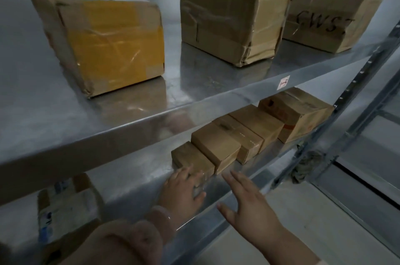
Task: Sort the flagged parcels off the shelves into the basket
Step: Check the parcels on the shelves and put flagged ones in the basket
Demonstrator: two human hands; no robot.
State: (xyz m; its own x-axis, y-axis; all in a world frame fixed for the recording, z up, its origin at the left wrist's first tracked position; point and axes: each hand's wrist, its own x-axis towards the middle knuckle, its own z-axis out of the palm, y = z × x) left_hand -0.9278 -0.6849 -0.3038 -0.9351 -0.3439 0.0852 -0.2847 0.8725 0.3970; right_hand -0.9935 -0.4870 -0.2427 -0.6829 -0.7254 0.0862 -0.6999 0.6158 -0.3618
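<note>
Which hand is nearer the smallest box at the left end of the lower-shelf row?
Left. The left hand touches the smallest box at its front; the right hand hovers open, off to its right.

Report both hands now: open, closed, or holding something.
Left hand: open, fingers spread against the small box on the lower shelf, not gripping it.
Right hand: open, fingers spread, holding nothing.

Upper shelf (216,83): three large cardboard boxes (233,11).
Lower shelf (138,180): five small parcels (218,145) in a row.
</note>
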